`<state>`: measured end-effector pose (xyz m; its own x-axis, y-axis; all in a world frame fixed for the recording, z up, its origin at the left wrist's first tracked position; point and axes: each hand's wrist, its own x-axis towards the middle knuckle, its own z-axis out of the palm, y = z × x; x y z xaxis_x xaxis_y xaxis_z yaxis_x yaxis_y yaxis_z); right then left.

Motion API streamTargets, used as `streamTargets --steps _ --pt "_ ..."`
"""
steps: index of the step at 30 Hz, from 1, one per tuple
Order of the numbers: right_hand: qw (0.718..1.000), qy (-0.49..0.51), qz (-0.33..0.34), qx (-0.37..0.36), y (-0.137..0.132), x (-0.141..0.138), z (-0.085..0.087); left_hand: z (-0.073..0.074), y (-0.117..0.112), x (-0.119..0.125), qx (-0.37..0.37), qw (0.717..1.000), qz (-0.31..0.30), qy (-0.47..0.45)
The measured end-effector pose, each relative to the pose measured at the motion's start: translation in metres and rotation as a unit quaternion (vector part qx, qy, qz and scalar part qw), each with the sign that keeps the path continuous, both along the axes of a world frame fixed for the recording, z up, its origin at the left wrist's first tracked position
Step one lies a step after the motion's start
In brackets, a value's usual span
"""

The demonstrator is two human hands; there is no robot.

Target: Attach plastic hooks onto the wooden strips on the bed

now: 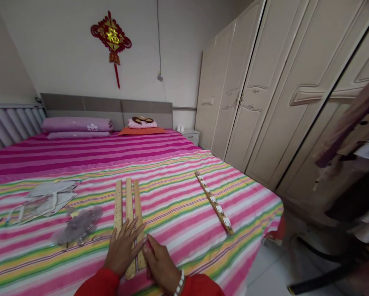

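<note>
Three pale wooden strips lie side by side on the striped bed cover. The left strip (118,201) shows rows of small holes; beside it are the middle strip (129,199) and the right strip (137,197). My left hand (122,246) rests across them with its fingers spread. Close against the right strip's edge, my right hand (162,261) is closed, thumb and index finger together; anything between them is hidden. Further right lies a wooden hook rail (213,201) with several white pieces along it.
Crumpled clear plastic bags (81,225) and flat white packets (53,195) lie on the left of the bed. Folded purple bedding (76,124) is by the headboard (100,107). Wardrobes (264,90) line the right, with hanging clothes (357,131) nearby.
</note>
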<state>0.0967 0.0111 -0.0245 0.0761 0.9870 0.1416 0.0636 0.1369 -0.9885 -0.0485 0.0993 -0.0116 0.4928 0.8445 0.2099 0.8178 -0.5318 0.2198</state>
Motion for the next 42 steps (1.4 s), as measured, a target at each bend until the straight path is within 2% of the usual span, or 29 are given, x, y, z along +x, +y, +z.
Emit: streamTargets --steps 2,4,6,7,8,9,11,13,16,19,22,26,30,34,36,37,40,42 --pt "0.998 0.057 -0.031 -0.011 -0.017 0.017 -0.007 0.0 0.0 0.001 -0.005 1.0 0.0 0.001" --pt "0.984 0.145 -0.089 -0.047 -0.038 0.046 -0.019 0.001 0.0 0.001 -0.006 1.0 -0.001 -0.002" --pt "0.943 0.254 -0.208 -0.054 -0.06 0.086 -0.031 0.001 0.0 0.001 -0.007 1.0 0.001 -0.004" --pt "0.908 0.308 -0.279 -0.058 -0.071 0.107 -0.035 0.0 0.0 0.002 -0.008 1.0 0.003 -0.004" --pt "0.878 0.348 -0.323 -0.06 -0.08 0.129 -0.036 0.0 0.0 0.002 -0.007 1.0 0.005 -0.004" --pt "0.86 0.371 -0.344 -0.06 -0.087 0.15 -0.035 0.0 0.0 0.002 -0.005 1.0 0.005 -0.004" --pt "0.843 0.41 -0.344 -0.063 -0.095 0.185 -0.027 -0.002 0.0 0.002 -0.001 1.0 0.003 -0.002" --pt "0.843 0.432 -0.315 -0.062 -0.094 0.209 -0.015 -0.004 0.001 0.001 -0.001 1.0 0.001 0.002" --pt "0.842 0.469 -0.256 -0.074 -0.084 0.226 -0.004 -0.006 0.002 -0.001 -0.002 1.0 0.003 0.002" --pt "0.845 0.497 -0.187 -0.072 -0.076 0.231 -0.007 -0.006 0.002 -0.002 0.0 1.0 0.002 -0.004" --pt "0.848 0.504 -0.155 -0.056 -0.076 0.227 -0.013 -0.004 0.001 -0.002 -0.004 1.0 0.001 -0.011" --pt "0.841 0.51 -0.173 -0.042 -0.078 0.209 -0.01 -0.002 -0.001 -0.001 -0.009 0.999 0.006 -0.033" --pt "0.842 0.502 -0.193 -0.036 -0.074 0.177 -0.001 0.002 -0.002 -0.001 -0.034 0.997 0.006 -0.074" --pt "0.847 0.505 -0.151 -0.061 -0.061 0.135 0.015 0.014 -0.008 0.001 -0.11 0.976 0.039 -0.183" --pt "0.856 0.499 -0.112 -0.079 -0.051 0.11 0.026 0.022 -0.017 0.006 -0.146 0.94 0.054 -0.302" --pt "0.861 0.492 -0.093 -0.082 -0.045 0.096 0.032 0.026 -0.022 0.009 -0.174 0.911 0.056 -0.37" --pt "0.879 0.467 -0.053 -0.081 -0.025 0.052 0.047 0.038 -0.041 0.021 -0.279 0.789 0.076 -0.543" --pt "0.893 0.439 -0.042 -0.086 -0.012 0.021 0.053 0.044 -0.051 0.029 -0.314 0.721 0.069 -0.614"
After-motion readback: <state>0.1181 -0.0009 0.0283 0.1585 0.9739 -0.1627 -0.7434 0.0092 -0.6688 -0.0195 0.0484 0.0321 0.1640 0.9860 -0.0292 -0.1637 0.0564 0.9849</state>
